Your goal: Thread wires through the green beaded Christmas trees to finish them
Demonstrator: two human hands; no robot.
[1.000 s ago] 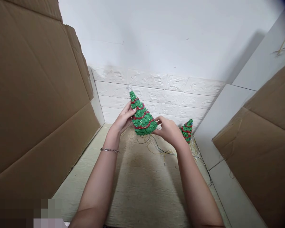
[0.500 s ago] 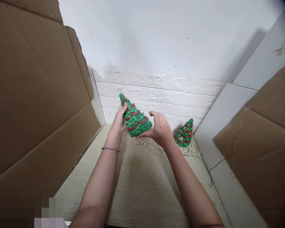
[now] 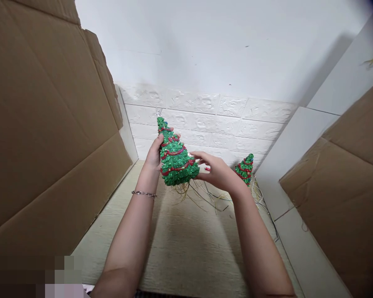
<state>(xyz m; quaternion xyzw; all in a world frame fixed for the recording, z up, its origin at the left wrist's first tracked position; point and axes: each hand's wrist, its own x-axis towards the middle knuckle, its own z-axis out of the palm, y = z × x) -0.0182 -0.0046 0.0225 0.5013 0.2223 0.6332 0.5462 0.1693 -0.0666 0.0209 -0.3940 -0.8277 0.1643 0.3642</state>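
Note:
A small green Christmas tree (image 3: 177,159) with red garland and a clear star on top tilts slightly left above the table. My left hand (image 3: 155,151) is closed around its upper left side, thumb in front and fingertips showing behind. At the lower right edge, my right hand (image 3: 216,169) grips the tree between curved fingers and thumb. A little red piece (image 3: 207,169) shows in the gap of that hand; what it is I cannot tell. Farther right stands a second Christmas tree (image 3: 246,167), partly hidden by my right wrist.
Loose thin wires (image 3: 202,194) lie on the pale table (image 3: 186,248) below the held tree and along the right side. Cardboard (image 3: 49,124) rises on the left, and more cardboard (image 3: 338,178) on the right. A white brick-patterned wall (image 3: 192,107) closes the back.
The held tree has turned more upright and now faces me more. My right hand has shifted slightly right, its fingers now at the tree's edge, covering more of the second tree.

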